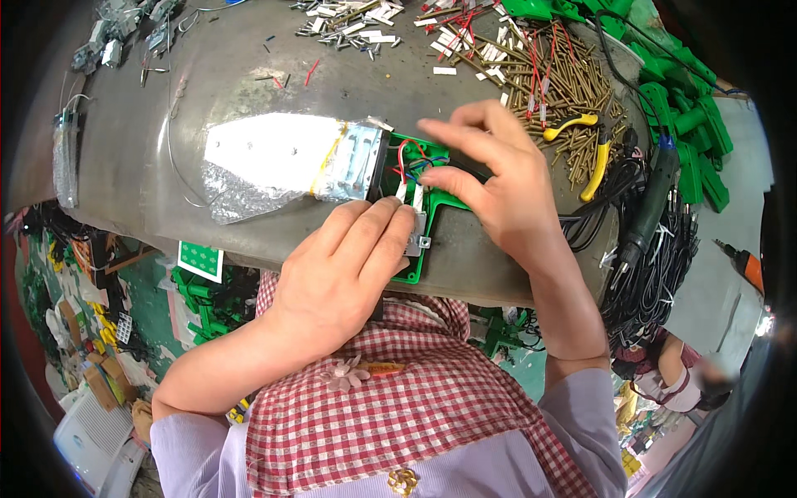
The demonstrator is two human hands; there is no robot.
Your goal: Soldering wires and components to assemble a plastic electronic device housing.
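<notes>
On the counter [133, 124] before you, a plate [261, 158] lies left of the casing [437, 199], wires [402, 158] sit inside the casing, rods [573, 95] spread behind and rightward, pliers [597, 170] at their right edge, cords [664, 282] farther right.

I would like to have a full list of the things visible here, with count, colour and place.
Open plastic housing: 1, green, at the hands
Thin wires: several, red, white, blue, in the housing
Bubble-wrapped flat panel: 1, silver-white, left of the housing
Thin metal rods: many, brass-coloured, upper right
Plier-like hand tool: 1, yellow-handled, right
Piled plastic parts: several, green, far upper right
Bundled cables: many, black, right table edge
Block-shaped metal parts: several, grey, upper left
Patterned card: 1, green-white, left, near edge
Metal worktable: 1, grey, centre
Floor clutter: mixed, uncountable, lower left
Checked apron: 1, red-white, on the wearer
Left hand: 1, bare, at the housing
Right hand: 1, bare, thumb and fingers apart, by the wires
</notes>
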